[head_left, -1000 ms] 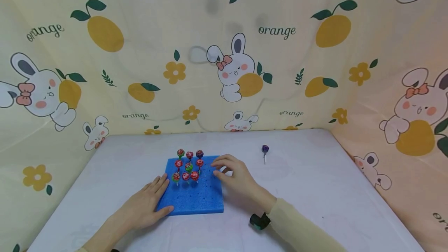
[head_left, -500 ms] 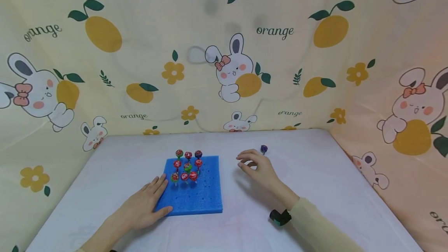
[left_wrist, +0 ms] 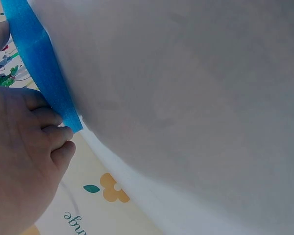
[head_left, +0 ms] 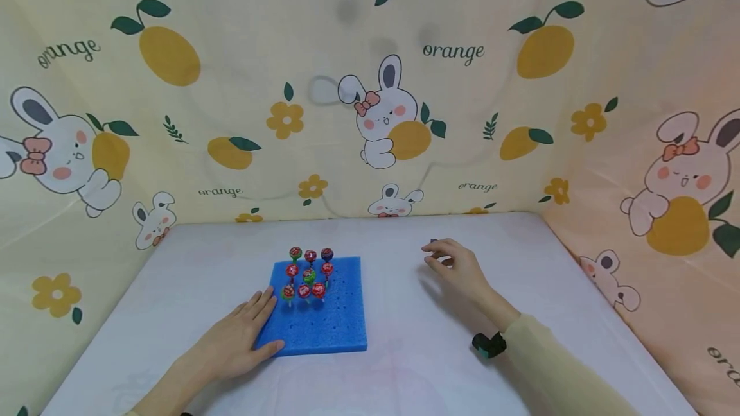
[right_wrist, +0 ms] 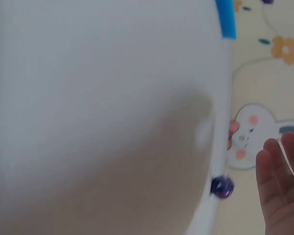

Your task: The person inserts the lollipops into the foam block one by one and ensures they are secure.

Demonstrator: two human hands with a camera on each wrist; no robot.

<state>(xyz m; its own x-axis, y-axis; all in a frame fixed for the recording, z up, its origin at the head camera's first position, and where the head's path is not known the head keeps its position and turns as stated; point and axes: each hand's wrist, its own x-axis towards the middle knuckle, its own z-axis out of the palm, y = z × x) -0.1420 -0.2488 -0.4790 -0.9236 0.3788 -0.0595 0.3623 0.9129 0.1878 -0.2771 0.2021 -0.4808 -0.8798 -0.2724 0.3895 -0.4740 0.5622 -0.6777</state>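
The left hand (head_left: 234,339) rests flat, fingers straight, on the blue foam block's (head_left: 335,320) near left corner. The right hand (head_left: 459,268), fingers loosely spread, hovers over the purple lollipop (right_wrist: 222,186) on the worktop (head_left: 520,262), right of the block.

Pale yellow sleeve (head_left: 555,364), dark wrist camera with a green band (head_left: 488,344)

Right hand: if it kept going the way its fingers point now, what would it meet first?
Most likely the purple lollipop lying on the white table. In the head view the right hand hovers right over it, hiding nearly all of it; depth is hard to judge.
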